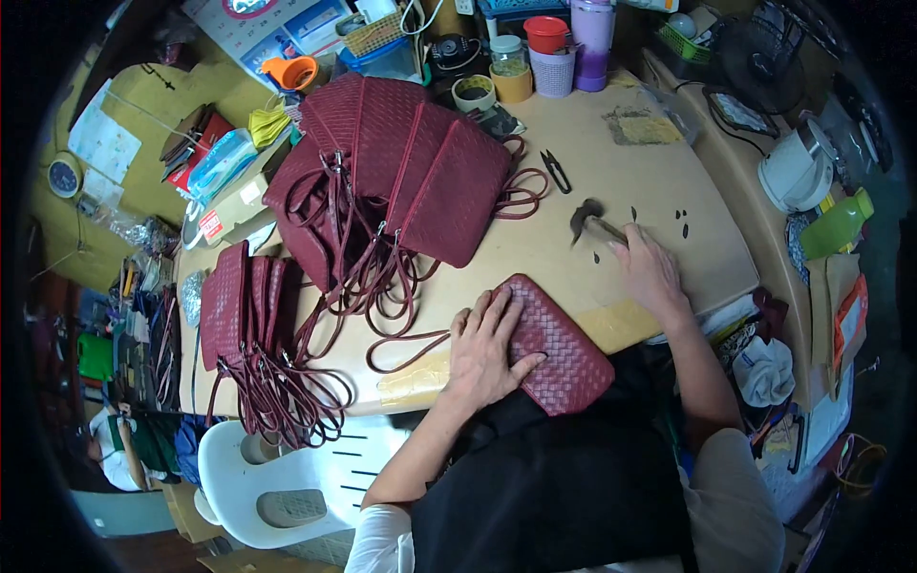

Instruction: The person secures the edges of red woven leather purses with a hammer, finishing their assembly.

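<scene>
A burgundy woven pouch (564,355) lies at the near edge of the table, tilted away to the left. My left hand (485,351) rests on its left side, fingers stretched out and thumb on the weave. A thin strap loop (392,368) runs out to the left from under that hand. My right hand (651,270) is closed around the handle of a hammer (585,220), its dark head low over the tabletop or on it. Small dark pieces (684,229) lie scattered near the hammer. Black thread snips (555,172) lie beyond it.
Burgundy bags (420,172) with long straps are piled at the back left. A row of smaller pouches (250,306) stands at the left edge. Cups and a purple tumbler (592,43) line the back. A white chair (287,482) stands at the near left.
</scene>
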Demonstrator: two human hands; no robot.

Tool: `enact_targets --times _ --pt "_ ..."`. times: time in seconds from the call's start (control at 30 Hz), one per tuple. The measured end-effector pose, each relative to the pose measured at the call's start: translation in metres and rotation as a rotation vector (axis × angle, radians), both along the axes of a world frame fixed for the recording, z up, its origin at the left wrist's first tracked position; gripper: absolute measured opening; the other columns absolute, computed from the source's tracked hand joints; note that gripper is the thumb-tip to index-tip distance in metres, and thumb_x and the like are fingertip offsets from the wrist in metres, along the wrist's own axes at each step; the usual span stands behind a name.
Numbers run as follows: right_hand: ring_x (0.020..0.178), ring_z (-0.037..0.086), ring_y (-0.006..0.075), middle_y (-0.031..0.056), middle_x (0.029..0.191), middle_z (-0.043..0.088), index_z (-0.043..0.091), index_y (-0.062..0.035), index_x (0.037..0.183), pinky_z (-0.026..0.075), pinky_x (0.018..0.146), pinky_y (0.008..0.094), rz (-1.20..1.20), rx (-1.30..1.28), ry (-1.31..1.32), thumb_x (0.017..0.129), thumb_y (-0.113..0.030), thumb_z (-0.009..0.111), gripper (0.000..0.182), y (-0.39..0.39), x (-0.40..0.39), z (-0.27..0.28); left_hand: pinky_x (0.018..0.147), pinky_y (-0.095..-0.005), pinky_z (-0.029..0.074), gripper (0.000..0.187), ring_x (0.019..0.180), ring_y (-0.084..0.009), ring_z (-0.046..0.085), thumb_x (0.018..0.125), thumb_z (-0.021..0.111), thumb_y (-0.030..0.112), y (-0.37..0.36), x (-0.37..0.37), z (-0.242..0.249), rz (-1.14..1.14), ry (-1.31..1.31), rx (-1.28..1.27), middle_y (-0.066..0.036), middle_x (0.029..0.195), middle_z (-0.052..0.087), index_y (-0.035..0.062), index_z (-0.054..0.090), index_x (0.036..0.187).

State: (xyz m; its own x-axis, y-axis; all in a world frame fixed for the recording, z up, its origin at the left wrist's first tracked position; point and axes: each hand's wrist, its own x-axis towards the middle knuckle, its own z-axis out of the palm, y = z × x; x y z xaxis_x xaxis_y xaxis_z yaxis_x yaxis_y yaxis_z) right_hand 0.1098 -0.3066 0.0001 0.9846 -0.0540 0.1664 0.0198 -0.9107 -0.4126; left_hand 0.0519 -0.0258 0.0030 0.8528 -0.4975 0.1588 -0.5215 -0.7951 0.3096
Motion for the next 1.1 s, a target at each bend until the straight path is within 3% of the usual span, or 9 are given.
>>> enact_targets --times 0.13,0.27,0.33,0.47,0.57,0.7,0.8,0.93,1.1 --pt "0.073 0.063 0.0374 0.0206 0.081 0.062 0.05 0.0043 0.105 0.048 0.064 0.0463 0.041 0.828 0.433 0.096 -0.024 0.049 0.03 0.034 -0.013 0.017 0.107 -0.0503 0.025 0.095 0.131 -0.0362 0.035 0.073 0.067 0.057 0.002 0.001 -0.004 0.086 0.011 -0.081 -0.019 0.138 0.04 -0.0002 0.034 0.141" --pt "0.071 0.058 0.0417 0.0219 0.079 0.058 0.048 -0.0001 0.107 0.046 0.064 0.0474 0.331 0.6 0.489 0.097 -0.02 0.046 0.022 0.057 -0.005 0.043 0.104 -0.0498 0.026 0.1 0.128 -0.0348 0.037 0.071 0.065 0.064 0.001 -0.001 0.001 0.116 -0.019 0.025 -0.018 0.138 0.04 -0.0013 0.034 0.14" --pt "0.074 0.059 0.0447 0.0251 0.081 0.059 0.046 -0.0007 0.109 0.046 0.066 0.0511 0.427 0.216 0.023 0.096 -0.021 0.049 0.024 0.07 -0.007 0.058 0.103 -0.0499 0.026 0.101 0.127 -0.0343 0.037 0.071 0.064 0.066 0.001 -0.001 0.0 0.123 -0.024 0.036 -0.018 0.138 0.04 -0.0011 0.034 0.14" --pt "0.079 0.058 0.046 0.0264 0.081 0.06 0.046 -0.0007 0.103 0.045 0.07 0.0529 0.405 0.011 0.001 0.096 -0.024 0.05 0.025 0.077 -0.004 0.048 0.102 -0.0512 0.026 0.102 0.125 -0.034 0.038 0.069 0.064 0.068 0.001 -0.003 -0.002 0.141 -0.034 0.019 -0.017 0.137 0.041 -0.0002 0.036 0.139" --pt "0.079 0.059 0.046 0.0253 0.076 0.06 0.044 -0.0008 0.101 0.045 0.069 0.0538 0.434 -0.052 0.266 0.096 -0.025 0.049 0.025 0.056 0.007 0.062 0.101 -0.0517 0.027 0.102 0.125 -0.0341 0.038 0.069 0.064 0.068 0.0 -0.003 -0.002 0.156 -0.013 0.028 -0.017 0.138 0.041 0.0002 0.035 0.14" --pt "0.078 0.062 0.0444 0.0256 0.077 0.062 0.046 0.0004 0.101 0.048 0.07 0.0526 0.352 0.015 0.148 0.096 -0.026 0.049 0.028 0.065 0.002 0.093 0.101 -0.0523 0.027 0.102 0.125 -0.0342 0.038 0.069 0.064 0.068 -0.001 -0.003 -0.003 0.158 -0.005 0.038 -0.016 0.138 0.041 0.0008 0.035 0.14" --pt "0.079 0.063 0.0439 0.0268 0.078 0.063 0.046 0.0006 0.102 0.049 0.07 0.052 0.376 -0.067 0.273 0.095 -0.027 0.05 0.029 0.066 -0.004 0.043 0.101 -0.0524 0.027 0.102 0.126 -0.0342 0.038 0.07 0.063 0.068 0.0 -0.004 -0.003 0.169 -0.035 0.041 -0.016 0.138 0.041 0.0009 0.035 0.141" --pt "0.081 0.062 0.045 0.0277 0.08 0.062 0.047 0.0016 0.104 0.048 0.071 0.0536 0.408 -0.176 0.282 0.095 -0.03 0.05 0.033 0.062 0.003 0.091 0.101 -0.0528 0.027 0.102 0.126 -0.0343 0.037 0.07 0.062 0.069 0.0 -0.004 -0.003 0.158 -0.012 0.036 -0.016 0.138 0.041 0.0008 0.034 0.141" --pt "0.082 0.059 0.0471 0.0281 0.081 0.06 0.046 0.0013 0.103 0.045 0.07 0.0543 0.355 0.116 0.31 0.096 -0.025 0.048 0.027 0.064 -0.009 0.033 0.101 -0.0536 0.028 0.102 0.127 -0.035 0.036 0.071 0.062 0.069 -0.001 -0.005 -0.003 0.17 -0.024 0.059 -0.016 0.139 0.039 0.0012 0.033 0.141"
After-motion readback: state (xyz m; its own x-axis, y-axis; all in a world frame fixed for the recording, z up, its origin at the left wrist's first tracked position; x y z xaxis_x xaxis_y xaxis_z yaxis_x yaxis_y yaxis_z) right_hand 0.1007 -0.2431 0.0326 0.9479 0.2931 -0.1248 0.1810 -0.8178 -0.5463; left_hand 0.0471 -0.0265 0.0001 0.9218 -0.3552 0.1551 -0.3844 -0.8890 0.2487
